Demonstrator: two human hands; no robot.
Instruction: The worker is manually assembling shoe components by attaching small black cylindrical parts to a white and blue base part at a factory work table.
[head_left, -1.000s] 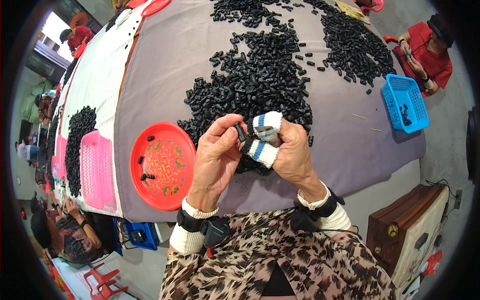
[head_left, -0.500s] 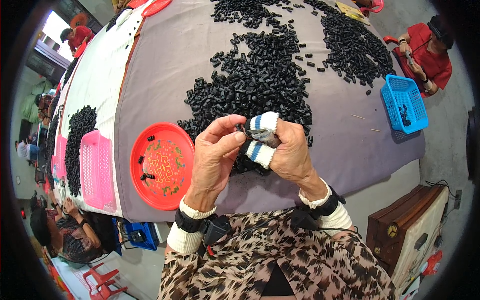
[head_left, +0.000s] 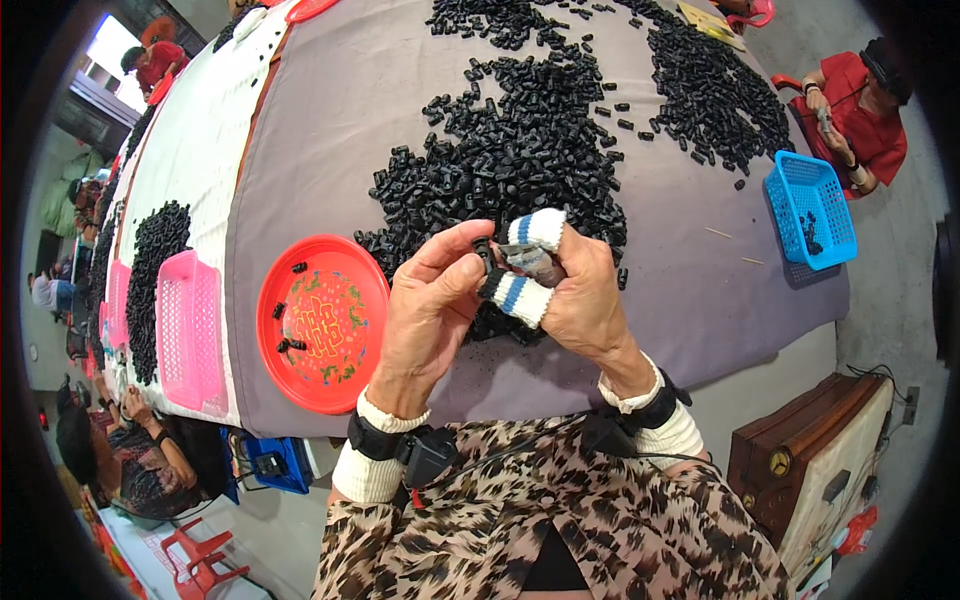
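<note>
My left hand [head_left: 428, 315] pinches a small black plastic part [head_left: 484, 252] between thumb and fingertips, in front of my chest. Facing it, my right hand [head_left: 592, 305] is closed round a small greyish tool [head_left: 532, 263], whose kind I cannot make out. White knitted finger sleeves [head_left: 523, 297] with a blue stripe cover two of its fingers. The tool's end is close to the black part; whether they touch is unclear. Beneath and beyond both hands spreads a large pile of similar black parts [head_left: 510, 150]. To the left, a round red tray [head_left: 270, 345] holds several black pieces.
Pink baskets [head_left: 185, 345] stand at the left by another black heap [head_left: 157, 260]. A blue basket [head_left: 810, 178] with a few parts sits at the right edge, near a person in red [head_left: 872, 110]. More black parts [head_left: 705, 90] lie far right. A brown wooden case [head_left: 790, 440] stands lower right.
The black part now stands more upright and shows more clearly in my left fingertips. My right hand's sleeved fingers have shifted slightly. The whole view has moved a little.
</note>
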